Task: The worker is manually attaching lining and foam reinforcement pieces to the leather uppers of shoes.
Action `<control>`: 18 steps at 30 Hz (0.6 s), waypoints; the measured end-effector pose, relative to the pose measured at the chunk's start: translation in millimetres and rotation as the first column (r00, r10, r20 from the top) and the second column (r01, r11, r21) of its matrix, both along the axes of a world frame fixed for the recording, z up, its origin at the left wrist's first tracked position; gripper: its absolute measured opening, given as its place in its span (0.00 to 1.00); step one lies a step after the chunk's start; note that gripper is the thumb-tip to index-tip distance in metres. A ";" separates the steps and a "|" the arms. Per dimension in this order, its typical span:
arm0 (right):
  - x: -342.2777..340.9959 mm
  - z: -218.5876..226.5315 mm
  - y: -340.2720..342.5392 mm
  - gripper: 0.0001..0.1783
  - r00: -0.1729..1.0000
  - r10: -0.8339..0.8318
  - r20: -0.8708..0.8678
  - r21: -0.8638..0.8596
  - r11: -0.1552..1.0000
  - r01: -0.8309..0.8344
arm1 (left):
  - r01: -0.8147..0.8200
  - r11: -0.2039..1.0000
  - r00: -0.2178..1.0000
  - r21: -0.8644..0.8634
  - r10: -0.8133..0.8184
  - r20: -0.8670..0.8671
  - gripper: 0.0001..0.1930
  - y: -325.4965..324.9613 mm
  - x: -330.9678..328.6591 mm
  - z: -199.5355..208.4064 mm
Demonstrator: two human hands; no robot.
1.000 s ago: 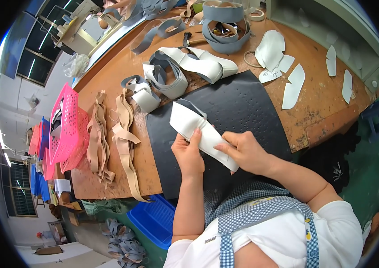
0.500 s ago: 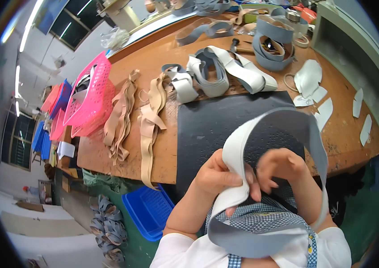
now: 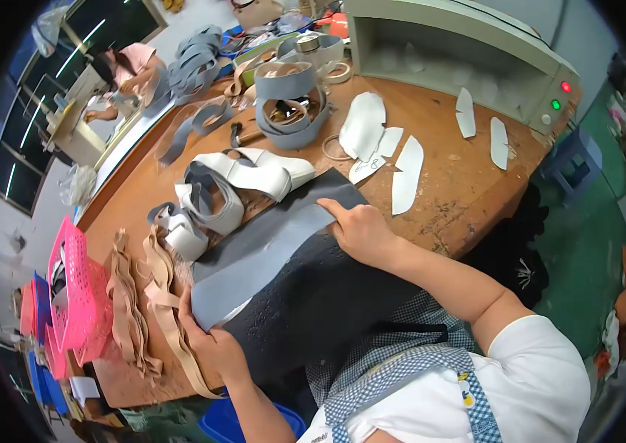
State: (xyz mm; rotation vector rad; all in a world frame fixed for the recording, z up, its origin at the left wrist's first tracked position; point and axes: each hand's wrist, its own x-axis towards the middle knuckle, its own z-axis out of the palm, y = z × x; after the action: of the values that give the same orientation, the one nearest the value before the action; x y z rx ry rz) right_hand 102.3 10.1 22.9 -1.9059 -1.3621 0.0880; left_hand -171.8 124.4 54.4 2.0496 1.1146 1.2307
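Note:
A grey-blue strip [image 3: 265, 258] with a white underside is stretched flat across the black mat [image 3: 313, 303] on the wooden table. My left hand [image 3: 213, 348] grips its near left end, the thumb along the edge. At the far right end, my right hand [image 3: 363, 230] pinches the strip between thumb and fingers. A sliver of white shows at the strip's lower left edge. Just beyond the mat lie coiled white and grey strips [image 3: 213, 203]. Left of them are tan strips [image 3: 169, 295] in a long bundle, close to my left hand.
White cut pieces [image 3: 407, 177] lie to the right, before a grey box-shaped machine [image 3: 461, 66] with lit buttons. A stacked grey roll [image 3: 291, 111] and a hammer [image 3: 246, 135] are farther back. Left stands a pink basket [image 3: 73, 295]. Beyond the table, a co-worker [image 3: 132, 70] sits.
The strip, formerly a raised loop in my left hand, is now lowered and drawn flat over the mat. My right hand, formerly apart from it, has taken its far end. The view has swung right.

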 end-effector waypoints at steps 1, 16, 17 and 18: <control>1.0 -13.0 11.1 0.19 0.986 -0.026 0.164 -0.059 0.998 0.036 | 0.088 0.996 0.978 -0.008 -0.085 0.192 0.37 -1.9 -2.6 7.2; 59.1 -22.0 129.7 0.24 -0.252 0.281 -0.926 0.375 0.765 -0.523 | 0.826 0.519 0.534 0.219 -0.596 -0.600 0.37 -56.7 -13.3 -9.7; 54.3 -13.7 123.9 0.23 -0.107 0.248 -0.963 0.265 0.791 -0.551 | 0.798 0.557 0.583 0.229 -0.621 -0.523 0.40 -48.9 -18.8 -6.9; 49.6 -8.7 120.1 0.22 0.043 0.211 -0.977 0.151 0.815 -0.560 | 0.690 0.666 0.714 0.284 -0.562 -0.418 0.36 -33.3 -22.9 -4.0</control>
State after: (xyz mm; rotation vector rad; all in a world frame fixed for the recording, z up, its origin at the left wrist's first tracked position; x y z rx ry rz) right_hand 151.9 130.2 14.2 -1.0064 -0.8000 1.6423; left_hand -194.7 91.1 50.4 2.6900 0.1341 0.8469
